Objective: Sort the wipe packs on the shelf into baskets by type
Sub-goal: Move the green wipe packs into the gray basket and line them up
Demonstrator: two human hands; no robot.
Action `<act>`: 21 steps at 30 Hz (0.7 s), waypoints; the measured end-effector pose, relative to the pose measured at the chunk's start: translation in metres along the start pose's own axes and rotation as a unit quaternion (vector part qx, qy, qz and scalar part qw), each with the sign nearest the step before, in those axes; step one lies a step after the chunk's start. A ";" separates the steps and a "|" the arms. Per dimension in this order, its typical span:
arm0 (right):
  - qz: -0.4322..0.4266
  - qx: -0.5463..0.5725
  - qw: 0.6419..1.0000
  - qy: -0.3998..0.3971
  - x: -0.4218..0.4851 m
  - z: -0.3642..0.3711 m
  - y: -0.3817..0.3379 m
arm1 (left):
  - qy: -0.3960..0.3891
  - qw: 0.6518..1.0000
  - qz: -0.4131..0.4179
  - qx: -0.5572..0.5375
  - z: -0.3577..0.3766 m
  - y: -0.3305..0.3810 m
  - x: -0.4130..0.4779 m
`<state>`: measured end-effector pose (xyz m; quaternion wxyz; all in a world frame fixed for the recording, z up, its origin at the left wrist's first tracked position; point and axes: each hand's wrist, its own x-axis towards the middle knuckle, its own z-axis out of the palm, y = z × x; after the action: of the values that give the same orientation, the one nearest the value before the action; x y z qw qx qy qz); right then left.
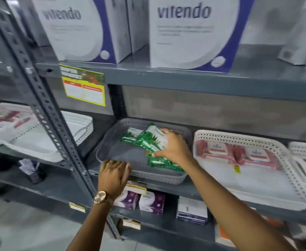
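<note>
Two white "vitendo" boxes (194,33) sitting on top tier, yellow promo tag (84,87) hanging below, purple cartons (152,202) sitting underneath.

Rose-gold wristwatch (100,197) — bare forearms

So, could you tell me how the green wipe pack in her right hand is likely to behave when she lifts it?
The green wipe pack looks like a soft film pouch, so it would probably flex rather than stay rigid. Its glossy wrap may be a little slippery, though the right hand spans it broadly. Being flat, it seems unlikely to roll once laid in the grey basket.
</note>
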<state>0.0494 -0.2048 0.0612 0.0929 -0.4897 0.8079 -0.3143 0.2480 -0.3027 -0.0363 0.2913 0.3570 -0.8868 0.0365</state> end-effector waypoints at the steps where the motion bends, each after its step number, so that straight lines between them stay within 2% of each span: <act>1: -0.007 -0.025 1.000 -0.011 0.010 0.016 -0.011 | 0.006 1.000 0.002 -0.009 0.001 -0.005 0.000; 5: -0.045 -0.142 0.988 -0.027 0.038 0.065 -0.042 | 0.032 0.998 -0.007 -0.050 0.006 -0.005 -0.002; 9: -0.071 -0.172 0.981 -0.056 0.053 0.099 -0.051 | 0.024 0.997 -0.038 -0.061 0.015 -0.008 -0.005; 14: -0.050 -0.130 0.985 -0.100 0.058 0.097 -0.045 | 0.019 0.998 -0.031 -0.054 0.015 -0.006 -0.004; 21: -0.020 -0.007 1.000 -0.003 0.040 0.061 -0.010 | 0.002 0.999 -0.028 -0.027 0.008 0.014 0.005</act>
<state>0.0652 -0.2672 0.0257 0.0856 -0.5074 0.7999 -0.3089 0.2319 -0.2973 -0.0382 0.3035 0.3730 -0.8768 0.0048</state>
